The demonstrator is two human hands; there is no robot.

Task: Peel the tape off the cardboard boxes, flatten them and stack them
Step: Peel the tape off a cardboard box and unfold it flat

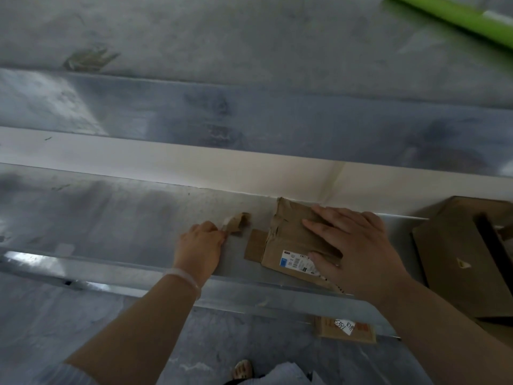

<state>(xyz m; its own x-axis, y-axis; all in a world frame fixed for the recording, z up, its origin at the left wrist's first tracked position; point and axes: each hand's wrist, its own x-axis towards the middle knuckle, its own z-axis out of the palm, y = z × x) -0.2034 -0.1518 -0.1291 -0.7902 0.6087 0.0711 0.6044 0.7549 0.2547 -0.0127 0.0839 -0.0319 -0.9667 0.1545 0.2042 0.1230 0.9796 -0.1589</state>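
A small flattened cardboard box (pixel 286 240) with a white shipping label lies on the metal table (pixel 125 218). My right hand (pixel 358 251) lies flat on top of it, fingers spread, pressing it down. To its left, my left hand (pixel 201 245) pinches a crumpled strip of brown tape (pixel 236 222) that is off the box and rests on the table surface.
A larger brown cardboard box (pixel 466 259) stands at the table's right end. Another cardboard piece with a handwritten label (pixel 345 329) lies on the floor below the table's front edge. A white ledge (pixel 194 162) runs behind the table. A green roll (pixel 458 18) is top right.
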